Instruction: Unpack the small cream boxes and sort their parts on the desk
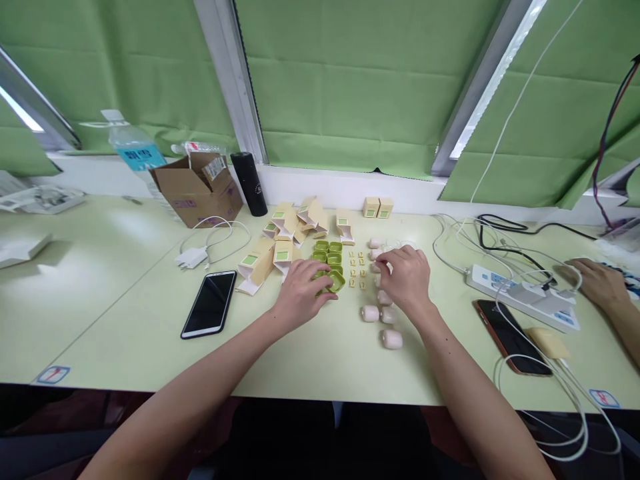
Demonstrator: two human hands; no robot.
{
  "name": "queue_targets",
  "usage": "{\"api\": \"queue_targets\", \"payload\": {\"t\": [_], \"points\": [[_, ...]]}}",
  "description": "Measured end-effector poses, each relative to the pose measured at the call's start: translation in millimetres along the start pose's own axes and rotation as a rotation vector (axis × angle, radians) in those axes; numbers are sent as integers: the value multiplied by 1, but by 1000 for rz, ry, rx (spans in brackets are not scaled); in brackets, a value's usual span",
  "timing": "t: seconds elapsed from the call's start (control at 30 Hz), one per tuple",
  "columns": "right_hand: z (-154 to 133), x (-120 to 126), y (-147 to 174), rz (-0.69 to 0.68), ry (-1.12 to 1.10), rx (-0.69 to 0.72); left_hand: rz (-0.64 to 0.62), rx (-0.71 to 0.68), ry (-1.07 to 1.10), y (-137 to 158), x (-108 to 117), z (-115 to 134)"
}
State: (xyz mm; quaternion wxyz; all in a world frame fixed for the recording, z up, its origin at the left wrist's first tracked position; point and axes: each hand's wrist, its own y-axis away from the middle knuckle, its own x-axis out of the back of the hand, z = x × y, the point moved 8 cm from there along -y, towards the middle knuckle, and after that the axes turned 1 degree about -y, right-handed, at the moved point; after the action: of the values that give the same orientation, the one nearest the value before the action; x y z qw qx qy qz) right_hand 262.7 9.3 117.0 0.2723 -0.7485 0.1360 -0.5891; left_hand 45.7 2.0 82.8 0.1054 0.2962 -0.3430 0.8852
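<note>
My left hand [301, 291] is closed on the rim of a small green square dish [337, 280], which is tilted at the front of a cluster of similar green dishes [321, 246]. Over a column of small pale pink barrel-shaped pieces [392, 339], my right hand [407, 277] hangs with thumb and forefinger pinched together. Whatever lies between those fingertips is too small or hidden to name. Two short columns of tiny yellow pieces [352, 273] lie on the table between my hands.
Opened cream cartons [257, 260] lie behind my left hand, near a phone [209, 304] and a charger [192, 257]. A cardboard box [200, 190] and black bottle [249, 183] stand farther back. Rightward are a power strip [520, 293], cables, another phone [510, 337] and another person's hand [595, 283].
</note>
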Motion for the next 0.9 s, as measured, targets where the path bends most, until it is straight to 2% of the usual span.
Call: {"api": "queue_targets", "payload": {"t": [0.2,0.37,0.57,0.8,0.9], "points": [[6,0,2,52,-8,-7,15,-63,-228,5,-12,8],[6,-4,2,28,17,-21,-37,-96,-306,4,-27,6],[6,-6,2,12,48,-21,-107,-73,-316,1,-39,-5],[4,-7,3,28,58,10,-93,-65,-320,1,-40,-5],[4,-8,3,37,59,11,-22,-79,-351,-1,-29,2]]}}
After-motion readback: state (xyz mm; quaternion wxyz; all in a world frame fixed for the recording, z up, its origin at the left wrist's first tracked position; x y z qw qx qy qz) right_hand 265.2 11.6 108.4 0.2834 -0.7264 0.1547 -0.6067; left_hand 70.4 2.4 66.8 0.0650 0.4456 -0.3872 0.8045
